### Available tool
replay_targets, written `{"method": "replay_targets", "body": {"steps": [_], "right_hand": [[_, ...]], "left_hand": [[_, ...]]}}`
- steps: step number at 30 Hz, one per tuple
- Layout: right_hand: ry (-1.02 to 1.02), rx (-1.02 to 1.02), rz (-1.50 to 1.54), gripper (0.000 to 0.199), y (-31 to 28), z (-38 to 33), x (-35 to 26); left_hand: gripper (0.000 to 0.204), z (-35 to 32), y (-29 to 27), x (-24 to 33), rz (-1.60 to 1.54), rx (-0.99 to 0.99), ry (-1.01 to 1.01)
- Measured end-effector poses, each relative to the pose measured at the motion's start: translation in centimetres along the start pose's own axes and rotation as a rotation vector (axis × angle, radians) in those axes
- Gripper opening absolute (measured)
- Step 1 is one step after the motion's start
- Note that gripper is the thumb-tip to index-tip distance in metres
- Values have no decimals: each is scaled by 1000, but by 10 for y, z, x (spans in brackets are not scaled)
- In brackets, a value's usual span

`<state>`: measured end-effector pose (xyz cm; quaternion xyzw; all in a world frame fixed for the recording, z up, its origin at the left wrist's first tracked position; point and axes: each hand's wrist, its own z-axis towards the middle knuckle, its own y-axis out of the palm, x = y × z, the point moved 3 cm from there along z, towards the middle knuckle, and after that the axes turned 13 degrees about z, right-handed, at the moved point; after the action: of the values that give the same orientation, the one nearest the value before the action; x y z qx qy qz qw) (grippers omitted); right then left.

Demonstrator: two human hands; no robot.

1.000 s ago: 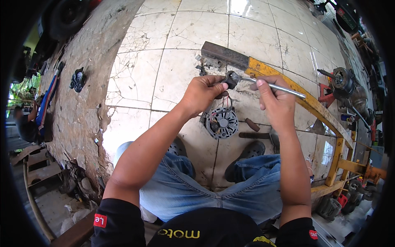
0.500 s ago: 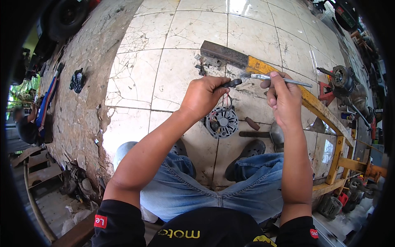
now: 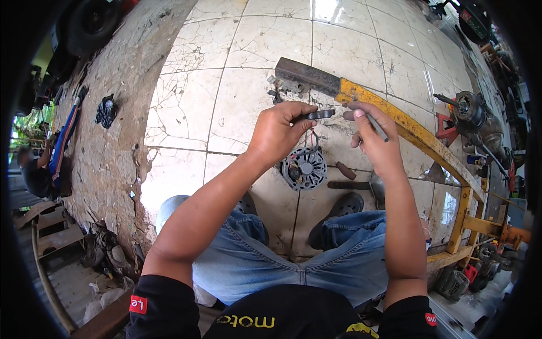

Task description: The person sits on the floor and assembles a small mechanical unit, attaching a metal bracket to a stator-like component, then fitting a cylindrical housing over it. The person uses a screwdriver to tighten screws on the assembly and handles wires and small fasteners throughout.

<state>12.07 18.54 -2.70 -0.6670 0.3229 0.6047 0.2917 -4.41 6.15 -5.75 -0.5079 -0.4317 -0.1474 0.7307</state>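
Dark part (image 3: 317, 114): centre frame, pinched in my left hand (image 3: 278, 133), long axis level, free end pointing right. Right hand (image 3: 375, 141): closed round slim metal tool (image 3: 375, 125), just beside that end. Round motor piece (image 3: 305, 168) directly below, on floor.

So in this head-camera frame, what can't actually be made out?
- Left hand: the dark piece it pinches is too small to identify, its near end covered by fingers.
- Right hand: the thin rod is partly buried in the fist.
- Round motor part: upper-left edge hidden behind the left hand.
- Yellow frame: blurs into clutter at the rim.
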Motion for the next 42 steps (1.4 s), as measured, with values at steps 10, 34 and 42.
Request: {"method": "replay_targets", "body": {"steps": [10, 34, 42], "right_hand": [[490, -98, 291, 32, 0, -6, 8], [58, 113, 143, 31, -10, 3, -15], [-28, -51, 169, 17, -1, -6, -13]], "left_hand": [[33, -2, 1, 13, 14, 33, 268], [29, -1, 10, -3, -562, -387, -382], [31, 2, 11, -10, -248, -221, -308]]}}
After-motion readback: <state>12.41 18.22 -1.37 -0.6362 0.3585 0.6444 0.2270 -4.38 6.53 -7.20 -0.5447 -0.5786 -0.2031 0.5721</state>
